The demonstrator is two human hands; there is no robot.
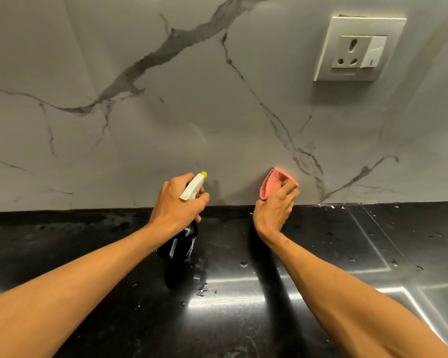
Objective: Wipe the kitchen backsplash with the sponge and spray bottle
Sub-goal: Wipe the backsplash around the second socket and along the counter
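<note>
Grey marble-look backsplash [166, 112] above black countertop [230, 293]; socket plate [357, 49] upper right; steel sink edge [424, 288] lower right. Left hand [177, 202] wrapped round spray bottle [177, 244] neck, fingers curled on trigger head, nozzle aimed at wall low centre. Right hand [274, 213] pinches pink sponge [273, 184], folded, pressed vs wall just above counter joint. Progress: looks mid-job, low strip in hand; no clear wet streaks visible, so can't tell how much done; upper wall + area round socket prob. left; droplets/specks on counter.
</note>
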